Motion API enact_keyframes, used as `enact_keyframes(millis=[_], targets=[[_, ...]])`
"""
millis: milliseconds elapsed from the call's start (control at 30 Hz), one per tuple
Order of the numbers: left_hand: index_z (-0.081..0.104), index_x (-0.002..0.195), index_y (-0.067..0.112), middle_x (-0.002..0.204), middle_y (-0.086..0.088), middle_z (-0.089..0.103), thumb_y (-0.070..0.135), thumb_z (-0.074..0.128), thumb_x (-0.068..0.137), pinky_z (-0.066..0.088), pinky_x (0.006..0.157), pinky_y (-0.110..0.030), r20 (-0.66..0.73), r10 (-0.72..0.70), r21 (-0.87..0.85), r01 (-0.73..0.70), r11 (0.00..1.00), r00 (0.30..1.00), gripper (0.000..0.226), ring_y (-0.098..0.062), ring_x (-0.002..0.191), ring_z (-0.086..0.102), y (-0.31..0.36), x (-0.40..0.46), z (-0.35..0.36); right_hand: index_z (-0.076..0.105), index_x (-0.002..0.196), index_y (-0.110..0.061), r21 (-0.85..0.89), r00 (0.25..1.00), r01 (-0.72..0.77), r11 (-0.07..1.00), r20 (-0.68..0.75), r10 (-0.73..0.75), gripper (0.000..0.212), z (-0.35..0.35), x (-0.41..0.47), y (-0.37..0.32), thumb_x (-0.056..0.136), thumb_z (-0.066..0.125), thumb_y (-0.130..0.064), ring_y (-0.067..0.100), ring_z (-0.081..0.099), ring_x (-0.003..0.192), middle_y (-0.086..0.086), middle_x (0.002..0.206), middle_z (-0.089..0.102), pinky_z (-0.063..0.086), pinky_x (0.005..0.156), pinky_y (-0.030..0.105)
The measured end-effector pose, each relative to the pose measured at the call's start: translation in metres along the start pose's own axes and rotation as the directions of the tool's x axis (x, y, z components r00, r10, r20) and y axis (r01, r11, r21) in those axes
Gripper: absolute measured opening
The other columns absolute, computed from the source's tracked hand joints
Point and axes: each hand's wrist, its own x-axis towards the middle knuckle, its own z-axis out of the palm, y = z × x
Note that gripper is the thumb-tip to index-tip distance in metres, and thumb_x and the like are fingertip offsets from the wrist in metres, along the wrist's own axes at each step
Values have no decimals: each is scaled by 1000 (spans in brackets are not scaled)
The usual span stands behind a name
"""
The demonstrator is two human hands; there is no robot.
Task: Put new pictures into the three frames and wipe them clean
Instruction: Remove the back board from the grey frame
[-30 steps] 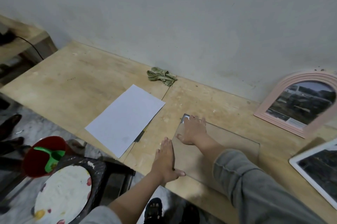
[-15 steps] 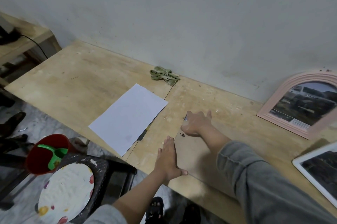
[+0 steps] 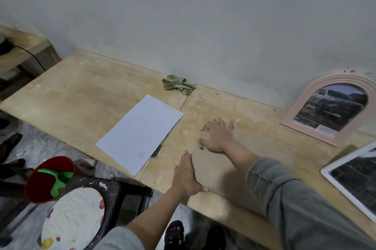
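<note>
Landmark: brown backing board [image 3: 219,170], lying flat at the bench [image 3: 85,95] front edge, small metal hanger ring near its left corner.
Right hand [image 3: 218,135]: flat on the board's far-left corner, fingers spread and straight, pressing down; grips nothing.
Left hand [image 3: 186,176]: fingers straight along the board's left edge, thumb hooked over its near edge; bracing, not grasping.
Frame under board: a dark sliver shows at the far-left corner; the rest is covered, cannot tell how well it seats.
White sheet [image 3: 140,133]: left of the board, a dark picture edge peeking from beneath it.
Green cloth [image 3: 178,84]: beyond the board, against the wall.
Pink arched frame [image 3: 333,107]: right of the board and beyond it, leaning on the wall, picture in.
White frame [image 3: 354,176]: right of the board, flat, picture in.
Step, as judged: seating the backing on the third frame.
Doing it well: square the edges first, press evenly from corner to corner, keep the left hand as a stop so the board cannot slide, then close any tabs. Wiping comes after.
</note>
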Motion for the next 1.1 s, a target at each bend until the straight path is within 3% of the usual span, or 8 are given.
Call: enact_keyframes(millis=[133,267,467,600,733,833,967,1100], targets=[[23,135,22,156,-14,15,41,87,43,8,114,-60,22,0,-2,0,1000,1000,114,-35,145,13,5,-1,-3,35,134,-25,99,962,-70,993,-257,94,59,30,-37,17,84,50,-54,29,-4,145,12,158,0,-1,109,62],[27,130,25,148,-14,24,50,86,35,19,109,-63,27,-5,35,4,999,1000,114,-35,138,26,1,1,-4,46,131,-8,427,803,-291,856,-378,462,71,62,-96,51,71,56,-45,41,25,137,27,148,27,19,107,60],[16,145,19,159,-8,6,54,85,41,6,113,-61,51,52,35,-54,998,997,129,-32,147,8,1,-1,-7,32,136,6,648,544,-602,467,-95,834,78,81,-173,105,83,64,-41,44,43,121,28,132,44,37,102,49],[22,133,27,151,-11,22,54,84,35,16,109,-63,57,28,30,-29,999,998,119,-34,141,22,-1,1,-7,49,123,2,629,586,-616,474,-35,809,65,83,-178,106,84,61,-47,40,53,107,24,120,52,45,93,46],[30,127,22,145,-14,32,30,89,41,20,110,-60,55,24,-28,-23,999,998,105,-37,140,23,5,1,-18,51,118,-3,720,575,-584,376,40,817,71,100,-168,112,74,61,-57,37,59,95,18,114,52,56,75,51],[33,119,25,139,-13,36,35,86,33,29,108,-60,54,5,-60,-2,998,999,102,-36,137,30,-1,8,-30,52,108,-6,771,551,-543,333,28,834,74,116,-154,111,60,55,-63,37,62,85,15,99,57,57,68,50],[34,113,24,119,-6,47,33,89,41,49,91,-43,24,4,-137,-1,991,1000,91,-24,110,52,-12,14,-51,41,116,1,852,523,-469,233,55,851,58,71,-153,56,78,67,-34,35,61,91,16,98,59,50,75,37],[42,121,11,112,-1,54,30,84,66,44,80,-29,-74,-1,-181,-13,983,997,71,-17,98,53,-16,20,-68,36,121,4,894,524,-421,153,102,846,56,60,-140,35,83,67,-22,33,57,99,17,103,57,39,73,29]])
